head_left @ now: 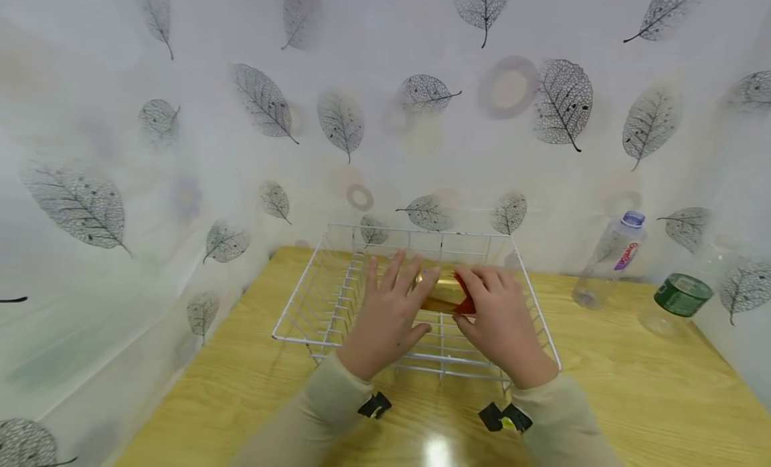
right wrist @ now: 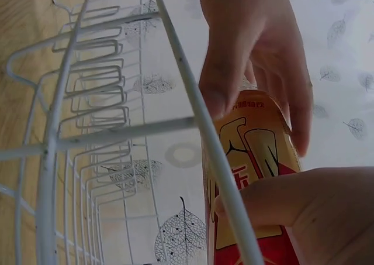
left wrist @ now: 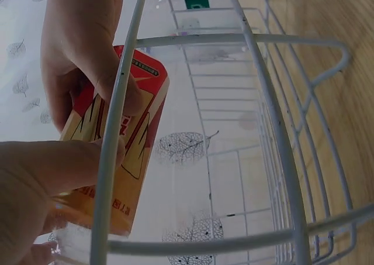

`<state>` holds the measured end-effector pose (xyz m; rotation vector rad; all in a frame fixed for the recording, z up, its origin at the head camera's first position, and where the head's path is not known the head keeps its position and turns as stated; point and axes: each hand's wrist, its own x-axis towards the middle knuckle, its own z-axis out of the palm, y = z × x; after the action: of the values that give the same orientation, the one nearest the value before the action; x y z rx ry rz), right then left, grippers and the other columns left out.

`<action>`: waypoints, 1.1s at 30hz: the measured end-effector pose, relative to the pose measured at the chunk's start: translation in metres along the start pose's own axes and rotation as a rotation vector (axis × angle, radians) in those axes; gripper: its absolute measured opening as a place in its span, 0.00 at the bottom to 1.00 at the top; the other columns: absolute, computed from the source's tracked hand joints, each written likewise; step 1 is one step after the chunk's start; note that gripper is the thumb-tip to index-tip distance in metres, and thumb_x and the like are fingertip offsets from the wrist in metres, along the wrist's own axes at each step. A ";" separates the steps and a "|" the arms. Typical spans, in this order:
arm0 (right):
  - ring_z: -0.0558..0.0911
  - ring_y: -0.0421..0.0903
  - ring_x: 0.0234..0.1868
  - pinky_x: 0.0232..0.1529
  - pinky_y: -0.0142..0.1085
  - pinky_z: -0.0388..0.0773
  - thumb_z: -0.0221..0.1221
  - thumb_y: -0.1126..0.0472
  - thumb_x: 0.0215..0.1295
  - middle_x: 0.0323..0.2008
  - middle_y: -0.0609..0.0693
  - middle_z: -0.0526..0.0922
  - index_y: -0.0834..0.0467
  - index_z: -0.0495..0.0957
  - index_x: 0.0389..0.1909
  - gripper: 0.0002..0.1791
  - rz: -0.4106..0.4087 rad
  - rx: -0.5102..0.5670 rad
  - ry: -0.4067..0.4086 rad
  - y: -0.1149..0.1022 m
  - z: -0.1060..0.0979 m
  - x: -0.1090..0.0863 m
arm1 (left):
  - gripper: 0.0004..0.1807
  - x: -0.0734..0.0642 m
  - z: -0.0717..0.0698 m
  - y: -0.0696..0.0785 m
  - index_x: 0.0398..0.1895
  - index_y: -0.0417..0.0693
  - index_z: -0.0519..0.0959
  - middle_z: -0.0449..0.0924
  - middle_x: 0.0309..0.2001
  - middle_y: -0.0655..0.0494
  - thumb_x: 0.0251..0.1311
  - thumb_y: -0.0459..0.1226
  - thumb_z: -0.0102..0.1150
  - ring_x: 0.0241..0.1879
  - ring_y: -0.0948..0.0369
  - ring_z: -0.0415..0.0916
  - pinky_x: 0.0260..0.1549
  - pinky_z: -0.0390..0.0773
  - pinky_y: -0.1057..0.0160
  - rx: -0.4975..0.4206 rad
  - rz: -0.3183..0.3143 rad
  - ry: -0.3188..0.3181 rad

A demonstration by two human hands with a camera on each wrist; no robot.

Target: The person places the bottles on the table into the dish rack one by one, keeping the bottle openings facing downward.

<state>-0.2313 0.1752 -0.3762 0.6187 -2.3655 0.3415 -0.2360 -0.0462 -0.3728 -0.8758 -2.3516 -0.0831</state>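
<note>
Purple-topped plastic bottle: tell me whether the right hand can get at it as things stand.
Probably, once freed: the right hand grips the red-and-gold container, but past the right rim of the wire basket nothing seems to block the bottle.

Head view: bright, diffuse light; hard glare patch at six o'clock on the wood-grain tabletop (head_left: 229,387); small highlight on the gold-and-red carton (head_left: 446,293); leaf-print curtain (head_left: 379,59) hazy toward eight o'clock; green-labelled bottle (head_left: 682,295) washed out at four o'clock, blurred at twelve in the left wrist view. Both wrist views: dimmer, greyish, soft-detailed; right hand (left wrist: 87,48) shaded at eleven o'clock, left wrist view.
</note>
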 end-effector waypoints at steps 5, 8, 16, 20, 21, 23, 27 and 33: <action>0.74 0.62 0.53 0.55 0.56 0.73 0.80 0.61 0.40 0.53 0.59 0.78 0.62 0.75 0.63 0.44 -0.008 0.019 -0.019 -0.009 0.002 0.002 | 0.52 0.001 0.001 0.002 0.77 0.55 0.63 0.60 0.75 0.43 0.49 0.54 0.78 0.77 0.41 0.48 0.69 0.44 0.29 -0.010 -0.007 0.014; 0.74 0.61 0.53 0.55 0.55 0.73 0.80 0.61 0.41 0.52 0.58 0.78 0.62 0.75 0.63 0.44 -0.019 0.032 -0.006 -0.013 0.003 0.004 | 0.50 0.001 0.000 0.001 0.76 0.55 0.66 0.62 0.74 0.43 0.49 0.52 0.79 0.76 0.42 0.51 0.68 0.48 0.29 -0.005 -0.010 0.036; 0.74 0.61 0.51 0.53 0.55 0.74 0.81 0.61 0.38 0.51 0.60 0.78 0.64 0.76 0.62 0.44 -0.030 0.018 0.025 -0.015 0.000 0.002 | 0.44 0.004 0.000 0.000 0.74 0.54 0.67 0.67 0.70 0.46 0.54 0.48 0.77 0.71 0.48 0.61 0.72 0.45 0.35 0.005 0.017 0.052; 0.74 0.61 0.51 0.53 0.54 0.74 0.80 0.62 0.39 0.51 0.59 0.78 0.64 0.76 0.62 0.43 -0.029 0.025 0.027 -0.016 0.000 0.000 | 0.44 0.003 0.002 0.002 0.73 0.53 0.68 0.68 0.68 0.46 0.53 0.45 0.78 0.69 0.50 0.65 0.72 0.48 0.37 0.007 0.023 0.051; 0.74 0.61 0.51 0.53 0.54 0.74 0.80 0.62 0.39 0.51 0.59 0.78 0.64 0.76 0.62 0.43 -0.030 0.025 0.027 -0.016 0.000 0.000 | 0.44 0.002 0.003 0.002 0.73 0.52 0.68 0.69 0.67 0.46 0.52 0.44 0.79 0.68 0.50 0.66 0.72 0.50 0.37 0.001 0.026 0.055; 0.74 0.61 0.52 0.54 0.54 0.74 0.80 0.62 0.40 0.51 0.59 0.78 0.64 0.76 0.62 0.43 -0.032 0.024 0.025 -0.017 0.001 -0.001 | 0.45 0.001 0.004 0.002 0.72 0.52 0.68 0.69 0.66 0.46 0.51 0.43 0.80 0.67 0.49 0.67 0.72 0.52 0.38 -0.008 0.031 0.063; 0.74 0.61 0.52 0.55 0.54 0.74 0.80 0.61 0.41 0.52 0.60 0.77 0.65 0.75 0.63 0.44 -0.036 0.023 0.018 -0.017 0.001 -0.002 | 0.44 0.001 0.005 0.002 0.70 0.51 0.69 0.71 0.63 0.46 0.50 0.42 0.81 0.65 0.49 0.68 0.71 0.56 0.41 -0.024 0.037 0.077; 0.74 0.60 0.53 0.56 0.55 0.73 0.80 0.61 0.41 0.52 0.59 0.77 0.65 0.75 0.64 0.44 -0.051 0.035 0.021 -0.015 -0.001 -0.001 | 0.43 0.003 0.005 0.002 0.70 0.48 0.68 0.71 0.61 0.45 0.51 0.40 0.80 0.62 0.49 0.71 0.71 0.58 0.42 -0.055 0.034 0.050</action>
<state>-0.2223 0.1629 -0.3753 0.6878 -2.3238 0.3652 -0.2389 -0.0418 -0.3753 -0.9287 -2.2968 -0.1547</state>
